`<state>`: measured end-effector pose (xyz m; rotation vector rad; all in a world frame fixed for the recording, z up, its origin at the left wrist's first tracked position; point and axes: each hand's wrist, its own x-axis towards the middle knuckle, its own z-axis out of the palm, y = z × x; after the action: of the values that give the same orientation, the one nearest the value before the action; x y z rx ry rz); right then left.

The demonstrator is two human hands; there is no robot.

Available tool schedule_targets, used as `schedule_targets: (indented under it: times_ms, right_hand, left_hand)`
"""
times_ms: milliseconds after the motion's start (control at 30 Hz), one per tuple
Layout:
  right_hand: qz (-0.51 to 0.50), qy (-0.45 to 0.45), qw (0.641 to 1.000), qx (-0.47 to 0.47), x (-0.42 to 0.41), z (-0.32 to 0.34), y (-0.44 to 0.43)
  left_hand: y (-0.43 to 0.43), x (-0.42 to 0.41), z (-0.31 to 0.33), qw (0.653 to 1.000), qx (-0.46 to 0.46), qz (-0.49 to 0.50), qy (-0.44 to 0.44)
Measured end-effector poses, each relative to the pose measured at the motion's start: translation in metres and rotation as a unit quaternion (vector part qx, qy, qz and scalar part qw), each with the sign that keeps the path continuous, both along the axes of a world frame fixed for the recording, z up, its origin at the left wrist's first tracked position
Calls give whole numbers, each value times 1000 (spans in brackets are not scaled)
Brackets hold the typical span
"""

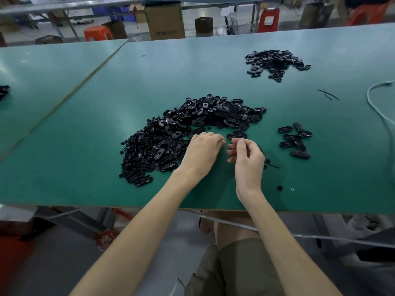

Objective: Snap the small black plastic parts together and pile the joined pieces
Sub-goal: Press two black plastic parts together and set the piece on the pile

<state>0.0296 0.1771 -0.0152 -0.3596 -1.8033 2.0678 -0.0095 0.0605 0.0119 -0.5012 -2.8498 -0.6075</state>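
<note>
black plastic parts [162, 142] heap just left of my left hand [202, 151], right hand [246, 155] beside it; both curl loosely, whether pinching anything i cannot tell. pressed crooked, a piece could flick away

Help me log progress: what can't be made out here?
Head view: right hand, own curled fingers hide any part held.
Head view: far pile of small black plastic parts, too small to tell joined.
Head view: dark object at left, cut by frame edge.
</note>
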Motion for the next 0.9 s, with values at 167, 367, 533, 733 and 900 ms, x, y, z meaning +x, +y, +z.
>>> schedule_targets:
  times_ms: [167,367,533,733,900]
  right_hand:
    - [10,2,1000,14,1,0,0]
    - [66,7,994,84,2,-1,-1]
    - [99,1,988,120,1,-1,-1]
    - [76,-1,994,81,2,-1,-2]
    - [79,-3,994,80,3,-1,-2]
  left_hand:
    - [-8,11,-1,954,287,54,-59]
    - [-15,19,-3,885,446,63,-115]
    - [-25,17,0,890,438,52,-115]
    - [-53,10,10,930,343,121,-58]
    - [-92,-6,9,960,87,265,17]
